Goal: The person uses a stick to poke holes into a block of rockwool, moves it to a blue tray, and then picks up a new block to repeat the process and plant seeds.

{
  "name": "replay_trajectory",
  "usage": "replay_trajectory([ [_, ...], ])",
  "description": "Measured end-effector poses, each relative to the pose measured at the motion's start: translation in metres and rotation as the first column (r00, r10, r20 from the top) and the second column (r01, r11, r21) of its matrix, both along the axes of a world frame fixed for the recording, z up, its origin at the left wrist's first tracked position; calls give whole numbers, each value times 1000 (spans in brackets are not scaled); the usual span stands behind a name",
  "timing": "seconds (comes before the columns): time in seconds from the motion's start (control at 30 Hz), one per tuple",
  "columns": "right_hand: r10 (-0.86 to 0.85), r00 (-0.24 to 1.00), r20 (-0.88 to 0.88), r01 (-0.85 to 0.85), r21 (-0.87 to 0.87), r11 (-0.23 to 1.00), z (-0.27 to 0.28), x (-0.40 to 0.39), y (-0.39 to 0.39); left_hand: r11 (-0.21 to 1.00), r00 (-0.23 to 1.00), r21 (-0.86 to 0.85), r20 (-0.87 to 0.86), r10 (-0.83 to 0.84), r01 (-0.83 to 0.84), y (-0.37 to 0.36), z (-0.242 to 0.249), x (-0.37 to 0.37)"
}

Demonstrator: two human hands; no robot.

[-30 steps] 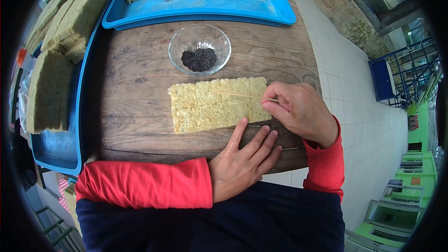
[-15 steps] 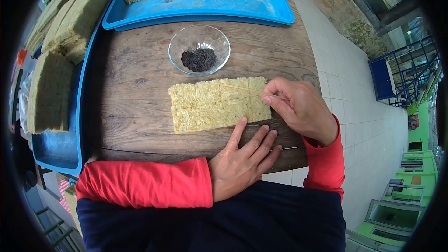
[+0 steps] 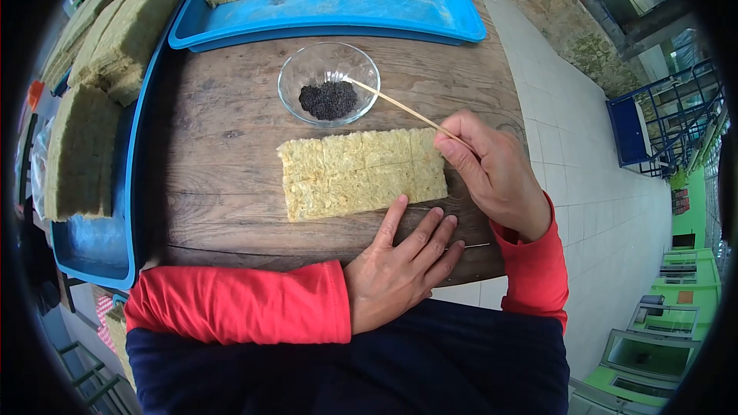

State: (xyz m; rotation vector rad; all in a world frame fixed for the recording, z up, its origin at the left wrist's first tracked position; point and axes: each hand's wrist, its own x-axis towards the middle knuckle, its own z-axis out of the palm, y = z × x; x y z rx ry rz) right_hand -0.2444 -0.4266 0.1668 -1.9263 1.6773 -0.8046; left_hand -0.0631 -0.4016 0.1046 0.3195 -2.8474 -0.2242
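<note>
Scored fibrous slab (image 3: 361, 173) lies toward the near right corner of the counter (image 3: 223, 154), left hand (image 3: 403, 261) spread, index finger at its edge; right hand (image 3: 492, 173) pinches a wooden skewer (image 3: 411, 111), tip beside dark grains (image 3: 328, 100) in the glass bowl (image 3: 296, 66) (light, steady grip serves best, I'd judge).

Soft light shows the left fingers (image 3: 392, 219) sharply; left of them shadow darkens the counter (image 3: 215, 204), beyond them the bowl (image 3: 307, 66) glints, around them fisheye distortion curves into black.
</note>
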Motion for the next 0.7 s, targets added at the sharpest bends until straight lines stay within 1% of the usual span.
replay_trajectory([
  [0.1, 23, 999, -34, -22, 28, 999, -1, -8, 1, 1000, 1000, -9, -1, 7, -7, 1, -1, -1],
  [0.17, 39, 998, -57, -33, 99, 995, 2, -10, 3, 1000, 1000, -11, 0, 12, -12, 1, -1, -1],
  [0.27, 54, 994, -92, -47, 73, 996, 2, -11, 5, 1000, 1000, -9, 4, 9, -9, 1, -1, -1],
  [0.4, 76, 991, -109, -66, 89, 994, 5, -10, 7, 1000, 1000, 13, 13, -1, 0, 1, 0, 0],
  [0.5, 71, 985, -157, -52, 119, 992, 11, -8, 7, 1000, 1000, 2, 9, 6, -6, 1, -1, 0],
  [0.57, 103, 977, -186, -68, 184, 981, 14, -5, 8, 1000, 1000, -7, 2, 13, -13, 2, -2, -1],
  [0.6, 103, 977, -186, -68, 184, 981, 12, -4, 8, 1000, 1000, -13, 3, 16, -16, 2, -2, -1],
  [0.67, 96, 976, -195, -78, 101, 992, 6, -3, 8, 1000, 1000, -19, 4, 18, -18, 2, -2, -1],
  [0.7, 96, 976, -195, -78, 101, 992, 5, -3, 8, 1000, 1000, -16, 5, 14, -14, 2, -2, 0],
])
